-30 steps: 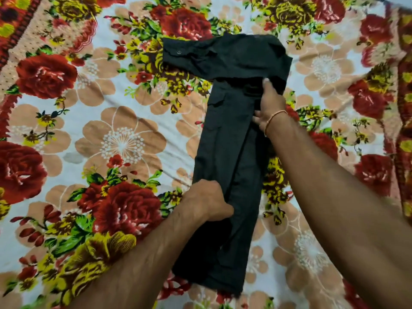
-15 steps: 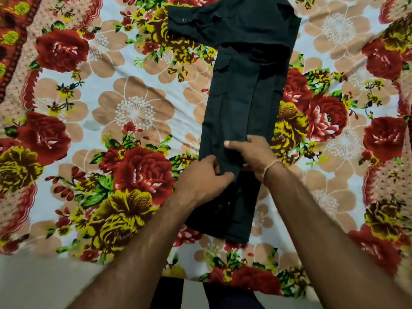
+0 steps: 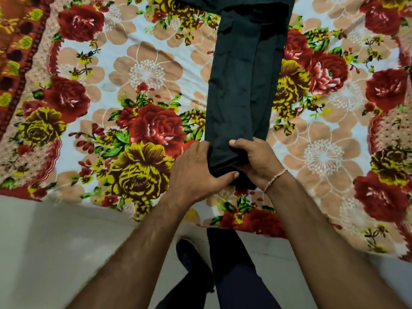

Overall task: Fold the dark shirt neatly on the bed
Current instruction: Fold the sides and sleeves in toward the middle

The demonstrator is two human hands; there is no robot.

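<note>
Gripping the dark shirt's (image 3: 243,85) near end, both hands (image 3: 225,168) flank it.

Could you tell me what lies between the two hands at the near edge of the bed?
In the head view, only the dark shirt's near end lies between left hand and right hand.

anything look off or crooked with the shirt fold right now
Nothing stands out. The dark shirt lies in a long, fairly straight strip on the floral bedsheet, and the left hand and right hand grip its near end.

Flat floral bedsheet (image 3: 142,72) lies open either side of the dark shirt (image 3: 243,81).
</note>
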